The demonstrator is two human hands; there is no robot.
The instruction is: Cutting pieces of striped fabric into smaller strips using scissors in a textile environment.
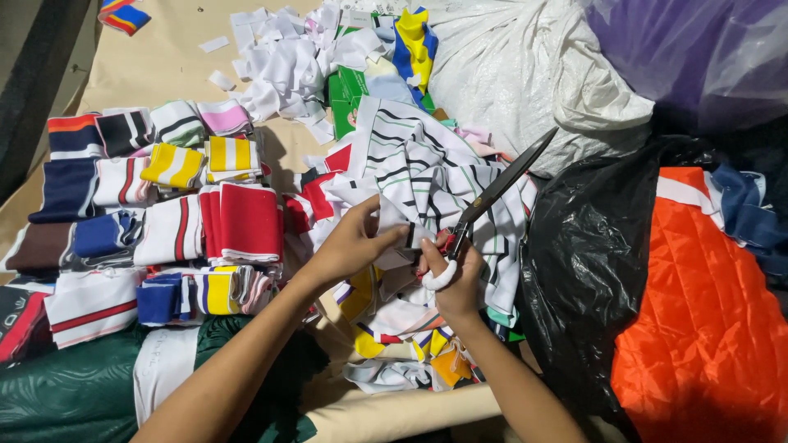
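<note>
The right hand (450, 279) was clamped through the white-wrapped handle of the big black scissors (492, 195), blades angled up and away toward the white sack (525, 74). The left hand (349, 244) pinched a small white fabric piece (396, 230) right at the pivot, fingertips very near the blades; a hasty snip there could have nipped a finger, I thought. The piece sat just above the loose heap of striped white rib trim (427, 164), so a stray layer might have been caught in the cut. Off to the left lay folded striped bundles (176, 221) in rows on the tan surface (164, 66), white offcuts (287, 57) beyond, a black bag (587, 262) and an orange quilted cloth (698, 303) to the right.
</note>
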